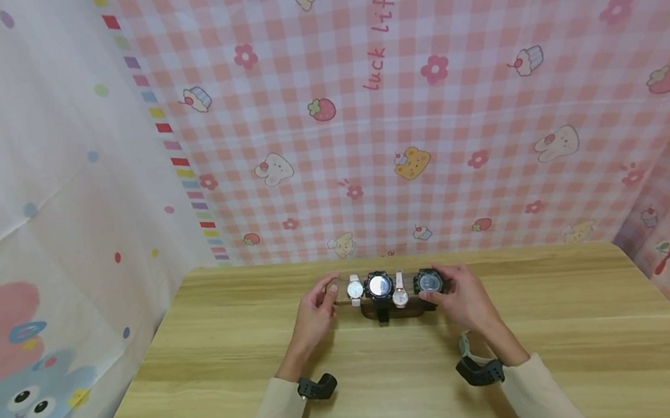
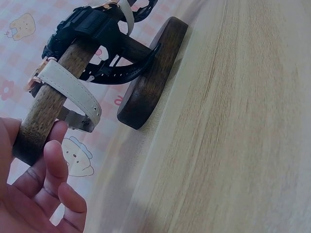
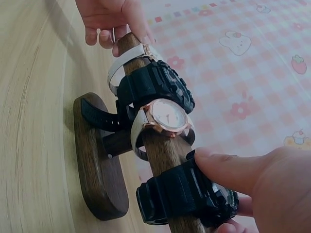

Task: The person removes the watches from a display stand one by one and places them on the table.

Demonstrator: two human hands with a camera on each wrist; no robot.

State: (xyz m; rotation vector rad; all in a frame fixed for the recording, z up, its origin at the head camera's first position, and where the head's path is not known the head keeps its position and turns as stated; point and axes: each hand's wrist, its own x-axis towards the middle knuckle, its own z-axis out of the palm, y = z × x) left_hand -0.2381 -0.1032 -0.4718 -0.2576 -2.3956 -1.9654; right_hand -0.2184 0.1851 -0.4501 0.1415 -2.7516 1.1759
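Note:
A dark wooden watch stand, with a round-ended base (image 2: 150, 80) and a raised bar (image 2: 36, 119), carries several watches. In the head view, from left to right, these are a white-strapped watch (image 1: 355, 290), a black chunky watch (image 1: 379, 285), a white-strapped rose-gold watch (image 1: 400, 295) and another black watch (image 1: 429, 282). My left hand (image 1: 314, 312) grips the left end of the bar between thumb and fingers. At the other end, my right hand (image 1: 467, 298) holds the black watch, thumb on its near side; some fingers are hidden behind it.
On the wood-grain table (image 1: 389, 392), a pale-strapped watch (image 1: 464, 344) lies by my right forearm, partly hidden. A pink checked cloth (image 1: 387, 116) hangs behind the table, and a white patterned cloth (image 1: 69, 214) at the left. Black bands circle both wrists.

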